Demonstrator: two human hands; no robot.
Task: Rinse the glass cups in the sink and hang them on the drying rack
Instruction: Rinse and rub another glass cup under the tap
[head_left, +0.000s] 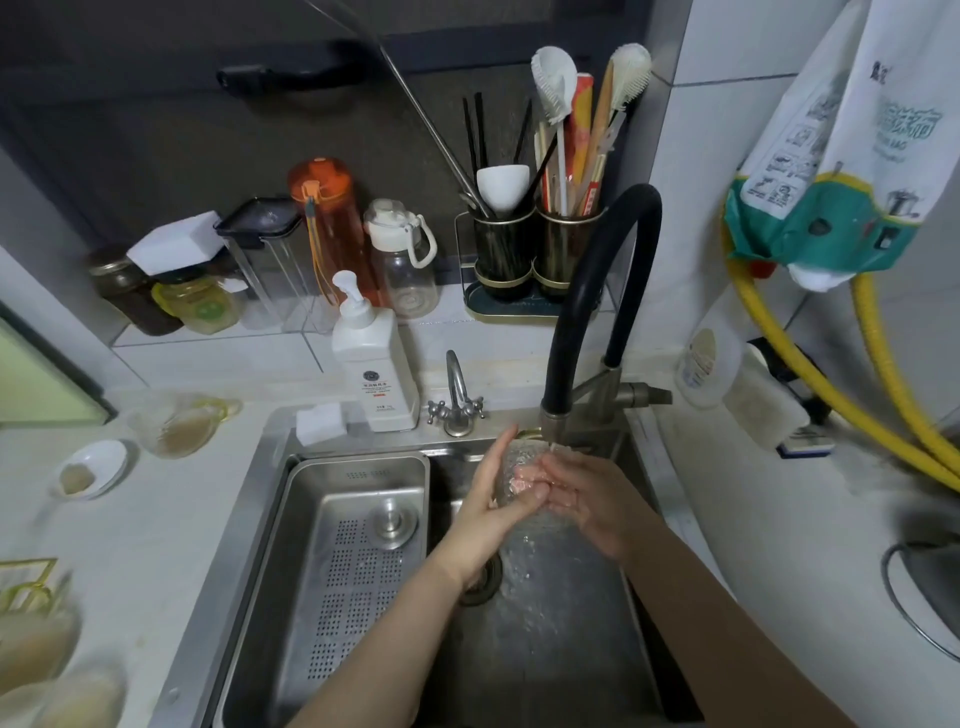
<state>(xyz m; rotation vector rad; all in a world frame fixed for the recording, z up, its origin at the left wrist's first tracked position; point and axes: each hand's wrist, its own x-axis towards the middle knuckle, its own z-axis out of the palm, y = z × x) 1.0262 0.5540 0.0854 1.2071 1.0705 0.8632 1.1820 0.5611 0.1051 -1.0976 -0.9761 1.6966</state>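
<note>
Nearest, both forearms enter from 6 o'clock and converge over the sink (260, 519) basin. Left hand (485, 512) tilts up toward 1 o'clock, palm facing right, fingers curled round the glass cup (519, 475) from its left side, fingertip reaching the rim. Right hand (587, 501) comes in from 4 o'clock, fingers fairly straight, laid flat against the cup's right wall.

Cup is clear and wet; its outline blurs into the running water, and its base is hidden behind the fingers. Cup sits upright between the two hands, directly under the spout of the black faucet (587, 291), above the drain.

At 9 o'clock of the hands: a steel strainer tray (337, 561) set in the sink. At 8 o'clock, frame edge, blurred glassware on a gold-wire rack (31, 587), cut off. Farther, at 11 o'clock, a white pump bottle (374, 364) on the ledge; at 12, a utensil holder (535, 254).
</note>
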